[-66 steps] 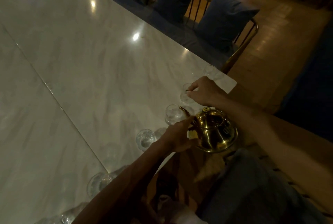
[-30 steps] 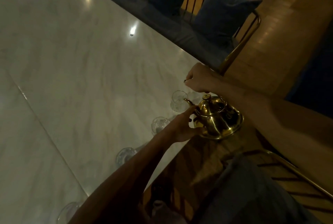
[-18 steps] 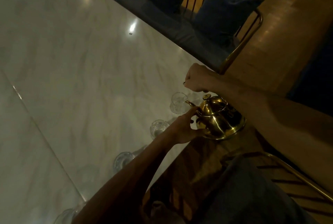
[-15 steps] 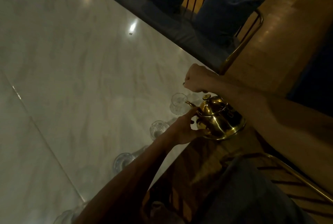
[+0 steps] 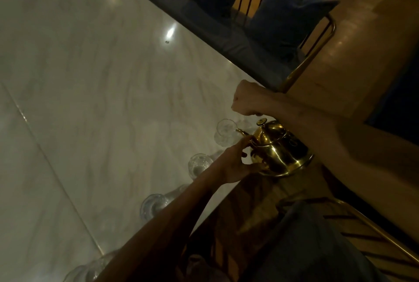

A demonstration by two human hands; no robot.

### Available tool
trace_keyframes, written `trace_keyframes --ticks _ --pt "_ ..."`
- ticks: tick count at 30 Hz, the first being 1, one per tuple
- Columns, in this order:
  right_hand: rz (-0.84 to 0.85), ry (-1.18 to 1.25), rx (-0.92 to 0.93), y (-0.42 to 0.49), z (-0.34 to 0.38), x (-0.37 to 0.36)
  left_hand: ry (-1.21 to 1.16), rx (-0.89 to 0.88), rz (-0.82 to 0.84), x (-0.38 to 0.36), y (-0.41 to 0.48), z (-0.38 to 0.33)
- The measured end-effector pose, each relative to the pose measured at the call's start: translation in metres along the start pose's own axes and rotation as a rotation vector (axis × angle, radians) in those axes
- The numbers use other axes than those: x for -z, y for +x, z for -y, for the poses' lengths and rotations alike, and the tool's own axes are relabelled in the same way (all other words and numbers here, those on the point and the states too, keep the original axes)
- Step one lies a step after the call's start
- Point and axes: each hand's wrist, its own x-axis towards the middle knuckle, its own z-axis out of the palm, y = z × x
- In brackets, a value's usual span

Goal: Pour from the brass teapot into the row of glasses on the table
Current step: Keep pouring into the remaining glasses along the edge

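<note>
On my head feed the light is dim. The brass teapot (image 5: pixel 280 149) is held in the air just past the near edge of the marble table (image 5: pixel 95 104), close to its right corner. It is tipped, with the spout reaching over the edge to the rim of the first glass (image 5: pixel 224 132).

The right hand (image 5: pixel 247 100) is a tight fist directly above the lid knob. I read it as clamped on the pot's handle, though the handle itself is hidden under the fist.

The left hand (image 5: pixel 239 162) cups the front of the pot. Its forefinger lies at the base of the spout and its thumb is tucked under the belly, so the pot is pinched between them.

The other glasses stand in a row along the near edge: a second glass (image 5: pixel 199 166) just beside the left wrist, a third glass (image 5: pixel 154 205) partly behind the forearm, and a fourth glass (image 5: pixel 87 270) at the bottom of the picture. I cannot tell whether any liquid is running or what the glasses hold.

Blue cushions (image 5: pixel 288 16) line a bench along the table's far edge.
</note>
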Motion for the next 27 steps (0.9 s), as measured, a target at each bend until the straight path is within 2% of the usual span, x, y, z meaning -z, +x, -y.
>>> trace_keyframes --ticks 27 --pt "0.016 -0.068 0.023 0.001 0.016 0.005 -0.055 -0.011 -0.053 0.003 -0.004 -0.004"
